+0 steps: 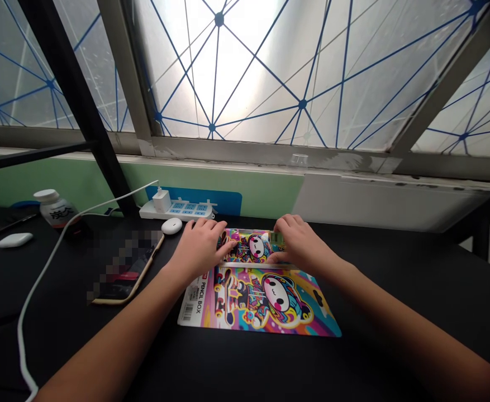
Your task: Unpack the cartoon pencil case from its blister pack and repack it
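Note:
A colourful pencil box (251, 247) printed with a cartoon figure lies across the top part of a flat printed card (265, 301). The card reads "PENCIL BOX" and has a barcode at its left edge. My left hand (200, 245) grips the box's left end, thumb on the printed face and fingers over the far side. At the right end, my right hand (299, 243) holds the box between thumb and fingers, covering that corner. A white strip runs along the box's near edge. The undersides of both ends are hidden by my hands.
Left of the card lies a phone (129, 273), partly blurred out, with a round white case (171, 225) near it. A power strip (177, 209) stands by the wall. A white cable (56, 257), a bottle (56, 209) and a computer mouse (15, 240) are further left.

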Available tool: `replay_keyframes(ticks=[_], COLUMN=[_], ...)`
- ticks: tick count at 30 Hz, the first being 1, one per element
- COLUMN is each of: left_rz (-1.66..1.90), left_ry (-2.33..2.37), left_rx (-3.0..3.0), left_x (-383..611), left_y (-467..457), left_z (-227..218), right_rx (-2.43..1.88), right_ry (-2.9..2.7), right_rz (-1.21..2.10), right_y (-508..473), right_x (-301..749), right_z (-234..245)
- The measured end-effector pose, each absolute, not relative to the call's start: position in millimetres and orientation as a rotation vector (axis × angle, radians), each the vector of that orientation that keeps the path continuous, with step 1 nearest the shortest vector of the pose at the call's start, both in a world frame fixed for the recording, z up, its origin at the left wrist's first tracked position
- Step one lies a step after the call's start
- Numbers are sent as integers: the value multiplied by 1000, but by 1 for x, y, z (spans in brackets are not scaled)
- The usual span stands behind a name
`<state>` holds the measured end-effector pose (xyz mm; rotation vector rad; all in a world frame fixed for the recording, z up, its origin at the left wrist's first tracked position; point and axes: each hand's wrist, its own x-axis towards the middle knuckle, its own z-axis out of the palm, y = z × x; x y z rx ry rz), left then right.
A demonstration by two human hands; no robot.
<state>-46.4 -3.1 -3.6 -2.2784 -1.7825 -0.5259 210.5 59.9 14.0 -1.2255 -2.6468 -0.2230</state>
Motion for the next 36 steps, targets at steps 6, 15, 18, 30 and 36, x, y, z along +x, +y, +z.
replay_keyframes(ticks=[6, 15, 18, 30, 36], left_rz=[-597, -902, -985, -900, -1007], left_ry=[-1689, -1343, -1239, -1861, -2184], left_rx=[-2289, -2159, -2141, -2456, -2461], left_x=[-60, -56, -46, -58, -59], left_y=[2, -18, -49, -135, -138], left_z=[-2, 28, 41, -49, -46], right_rx=[-1226, -954, -814, -717, -948], right_ry=[-2644, -2502, -2397, -2535, -2609], right_rz=[-370, -314, -342, -194, 163], right_y=[40, 29, -2, -65, -57], right_x=[203, 226, 243, 273, 281], right_z=[21, 48, 46, -35, -31])
